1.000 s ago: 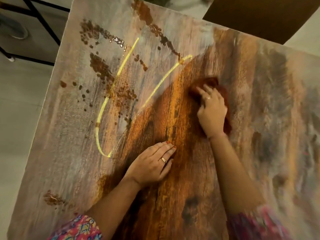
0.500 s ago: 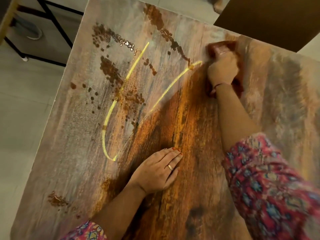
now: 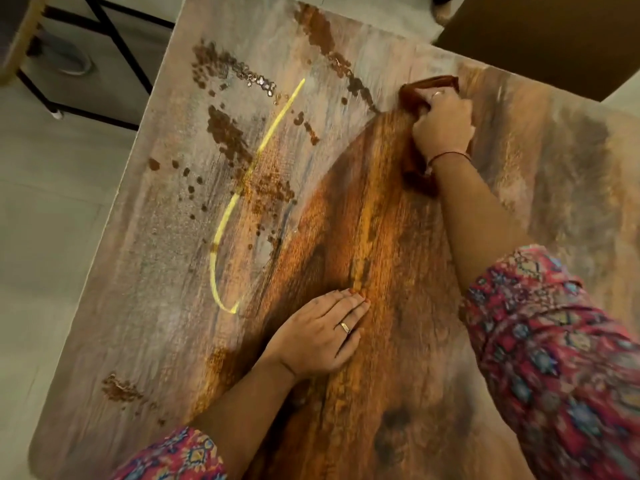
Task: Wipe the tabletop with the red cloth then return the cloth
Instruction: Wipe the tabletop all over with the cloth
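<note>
The tabletop (image 3: 166,306) has a painted brown, orange and grey pattern with a yellow curved line. Near its far edge lies the red cloth (image 3: 412,98), bunched under my right hand (image 3: 443,123). That hand presses down on the cloth with the fingers curled over its front fold; more cloth shows beside my wrist. My left hand (image 3: 318,337) rests flat on the tabletop near the middle, fingers straight and together, holding nothing.
A dark brown panel (image 3: 540,39) overhangs the table's far right corner. At the far left stands a black metal frame (image 3: 104,53) on the pale tiled floor (image 3: 45,220). The table's left edge runs diagonally from the far centre to the near left.
My right hand has slid the cloth from the table's middle out to the far edge, the arm stretching forward. My left hand has stayed flat in place.
</note>
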Demonstrator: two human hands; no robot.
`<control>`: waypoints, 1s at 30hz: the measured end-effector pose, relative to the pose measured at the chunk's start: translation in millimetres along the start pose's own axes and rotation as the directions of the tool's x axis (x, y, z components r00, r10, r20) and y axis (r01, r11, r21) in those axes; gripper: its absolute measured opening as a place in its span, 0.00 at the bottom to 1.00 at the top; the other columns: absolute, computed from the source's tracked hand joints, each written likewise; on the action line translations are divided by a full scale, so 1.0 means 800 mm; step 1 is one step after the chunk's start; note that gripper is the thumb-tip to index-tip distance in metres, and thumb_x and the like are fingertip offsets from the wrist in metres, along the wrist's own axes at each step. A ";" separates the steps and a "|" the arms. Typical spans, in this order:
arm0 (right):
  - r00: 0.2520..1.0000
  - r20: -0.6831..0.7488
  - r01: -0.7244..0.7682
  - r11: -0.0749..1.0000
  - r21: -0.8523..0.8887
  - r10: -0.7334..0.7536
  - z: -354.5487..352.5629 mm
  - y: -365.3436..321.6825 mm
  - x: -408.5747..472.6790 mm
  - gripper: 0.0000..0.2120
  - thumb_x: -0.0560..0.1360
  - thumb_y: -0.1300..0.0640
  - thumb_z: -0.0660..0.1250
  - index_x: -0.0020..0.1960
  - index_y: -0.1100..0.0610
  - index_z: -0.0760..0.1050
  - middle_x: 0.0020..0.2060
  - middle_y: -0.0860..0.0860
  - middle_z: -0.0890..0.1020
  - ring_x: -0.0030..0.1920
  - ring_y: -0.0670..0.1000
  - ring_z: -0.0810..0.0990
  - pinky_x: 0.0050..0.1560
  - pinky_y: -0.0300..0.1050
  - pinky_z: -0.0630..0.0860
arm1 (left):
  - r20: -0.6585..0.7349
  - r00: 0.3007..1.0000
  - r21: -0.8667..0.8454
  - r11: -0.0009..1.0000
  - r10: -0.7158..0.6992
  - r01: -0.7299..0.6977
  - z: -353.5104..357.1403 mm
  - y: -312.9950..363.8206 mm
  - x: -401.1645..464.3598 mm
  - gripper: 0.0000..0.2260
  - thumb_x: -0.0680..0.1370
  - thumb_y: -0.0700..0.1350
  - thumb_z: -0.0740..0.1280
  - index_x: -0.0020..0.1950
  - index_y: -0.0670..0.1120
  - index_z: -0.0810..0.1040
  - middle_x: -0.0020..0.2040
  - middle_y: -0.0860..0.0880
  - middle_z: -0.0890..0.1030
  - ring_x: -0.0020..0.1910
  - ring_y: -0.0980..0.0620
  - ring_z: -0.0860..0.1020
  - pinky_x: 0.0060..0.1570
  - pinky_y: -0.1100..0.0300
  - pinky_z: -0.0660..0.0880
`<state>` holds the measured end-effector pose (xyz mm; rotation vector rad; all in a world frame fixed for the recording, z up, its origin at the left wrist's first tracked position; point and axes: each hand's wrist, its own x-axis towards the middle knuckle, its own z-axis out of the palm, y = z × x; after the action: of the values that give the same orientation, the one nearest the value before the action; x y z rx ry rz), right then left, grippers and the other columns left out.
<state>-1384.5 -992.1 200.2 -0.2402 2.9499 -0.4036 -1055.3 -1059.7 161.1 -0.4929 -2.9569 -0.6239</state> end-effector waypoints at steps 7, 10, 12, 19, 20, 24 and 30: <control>0.834 0.132 0.544 0.838 -0.043 -0.535 0.037 -0.008 -0.222 0.23 0.74 0.63 0.63 0.65 0.44 0.75 0.66 0.45 0.75 0.65 0.55 0.71 0.52 0.54 0.70 | 0.016 1.000 0.019 1.000 -0.011 0.011 0.004 0.001 -0.001 0.19 0.79 0.51 0.59 0.63 0.43 0.78 0.60 0.45 0.80 0.61 0.48 0.77 0.65 0.54 0.70; 0.758 0.187 0.646 0.760 -0.073 -0.625 0.035 0.005 -0.204 0.23 0.75 0.62 0.63 0.65 0.44 0.74 0.66 0.45 0.75 0.65 0.56 0.72 0.50 0.55 0.72 | 0.019 1.000 0.007 1.000 -0.008 0.007 0.001 0.001 -0.003 0.19 0.80 0.51 0.58 0.64 0.43 0.78 0.61 0.45 0.79 0.62 0.49 0.76 0.66 0.54 0.69; 0.810 0.161 0.585 0.800 -0.134 -0.564 0.033 0.003 -0.147 0.24 0.77 0.63 0.59 0.68 0.43 0.71 0.69 0.46 0.72 0.67 0.56 0.69 0.55 0.59 0.71 | 0.004 1.000 -0.002 1.000 -0.009 0.009 0.001 0.001 -0.003 0.19 0.80 0.51 0.58 0.65 0.43 0.76 0.63 0.46 0.78 0.63 0.50 0.75 0.67 0.55 0.68; 0.994 -0.046 -0.094 0.995 0.020 0.094 -0.008 0.033 0.056 0.21 0.81 0.53 0.52 0.73 0.42 0.63 0.75 0.44 0.62 0.74 0.54 0.58 0.69 0.65 0.53 | 0.005 1.000 0.006 1.000 -0.010 0.010 0.005 0.002 -0.004 0.19 0.81 0.52 0.57 0.67 0.44 0.75 0.64 0.47 0.78 0.64 0.51 0.74 0.68 0.56 0.66; 0.990 -0.049 -0.133 0.990 0.042 0.135 -0.010 0.034 0.064 0.21 0.81 0.53 0.52 0.73 0.42 0.64 0.75 0.44 0.62 0.74 0.54 0.58 0.69 0.65 0.53 | 0.002 1.000 0.011 1.000 -0.010 0.010 0.004 0.002 -0.003 0.19 0.81 0.52 0.57 0.67 0.44 0.75 0.64 0.47 0.78 0.63 0.51 0.74 0.68 0.56 0.66; 1.000 -0.004 0.004 1.000 0.025 -0.004 -0.001 0.013 0.018 0.21 0.80 0.55 0.55 0.72 0.45 0.67 0.73 0.47 0.65 0.73 0.54 0.59 0.69 0.63 0.54 | 0.011 1.000 0.010 1.000 -0.012 0.012 0.004 0.002 -0.004 0.19 0.80 0.52 0.58 0.67 0.44 0.75 0.64 0.48 0.78 0.64 0.51 0.75 0.68 0.57 0.67; 0.873 0.107 0.485 0.870 -0.087 -0.476 0.021 0.014 -0.143 0.22 0.76 0.59 0.60 0.67 0.43 0.72 0.67 0.43 0.73 0.65 0.53 0.68 0.51 0.55 0.70 | 0.048 0.999 0.009 1.000 -0.023 0.023 0.005 0.001 -0.005 0.20 0.80 0.53 0.58 0.67 0.45 0.75 0.64 0.48 0.78 0.65 0.51 0.74 0.68 0.55 0.67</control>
<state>-1271.9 -965.3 196.2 -0.9949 2.8029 -0.2735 -1051.6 -1059.0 157.4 -0.4809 -3.0133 -0.6101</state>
